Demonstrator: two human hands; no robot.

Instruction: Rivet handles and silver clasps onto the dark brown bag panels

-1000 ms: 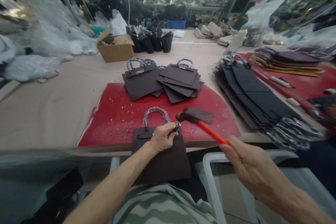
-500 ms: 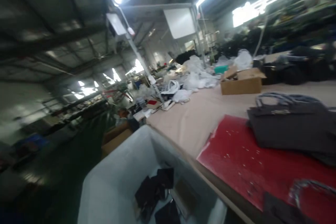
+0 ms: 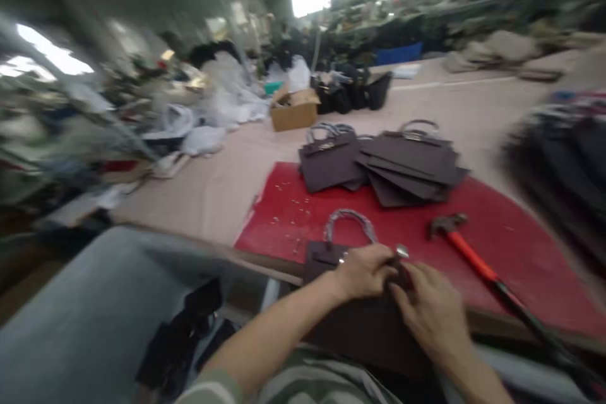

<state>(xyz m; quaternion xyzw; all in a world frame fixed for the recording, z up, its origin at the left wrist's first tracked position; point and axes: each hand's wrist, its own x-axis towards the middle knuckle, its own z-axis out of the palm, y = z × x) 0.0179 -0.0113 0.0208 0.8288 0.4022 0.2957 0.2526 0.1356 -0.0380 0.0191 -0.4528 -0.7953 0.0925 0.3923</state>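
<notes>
A dark brown handbag panel (image 3: 326, 255) with a wrapped handle (image 3: 349, 219) lies at the near edge of the red mat (image 3: 502, 233). My left hand (image 3: 364, 271) rests on its top edge, fingers curled around a small metal fitting (image 3: 401, 251). My right hand (image 3: 433, 312) meets it from the right, fingers bent onto the same spot of the panel. A hammer (image 3: 478, 259) with an orange handle lies on the mat to the right, apart from both hands. The picture is blurred by motion.
Two stacks of brown bag panels (image 3: 407, 161) lie at the mat's far side. Small rivets (image 3: 293, 214) are scattered on the mat's left. A cardboard box (image 3: 294, 108) and black bags (image 3: 353, 93) stand farther back. A grey bin (image 3: 95, 315) with dark pieces sits at the lower left.
The hammer has left my right hand and now lies on the mat. My right hand has joined the left on the panel. The view swung left and came back.
</notes>
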